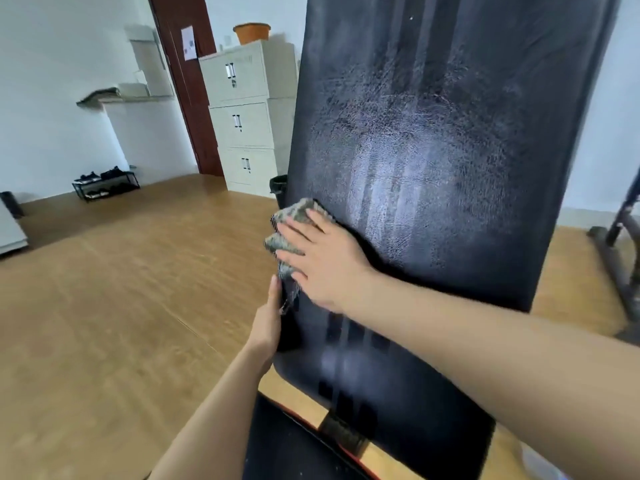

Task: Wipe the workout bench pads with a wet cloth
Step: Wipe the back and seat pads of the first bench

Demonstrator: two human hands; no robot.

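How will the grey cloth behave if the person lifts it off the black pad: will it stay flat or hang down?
The cloth will probably hang limp: under the right hand it is already bunched in soft folds, and a frayed corner droops over the edge of the back pad. It looks thin, so likely light. If wet, it may cling slightly to the pad.

Tilted bench back pad [433, 161] as the landmark, cloth [294, 230] on its left edge under the right hand [325, 261], left hand [268, 320] on that edge just below, seat pad [287, 445] below it, filing cabinet [246, 116] behind left, shoe rack [105, 185] farther left.
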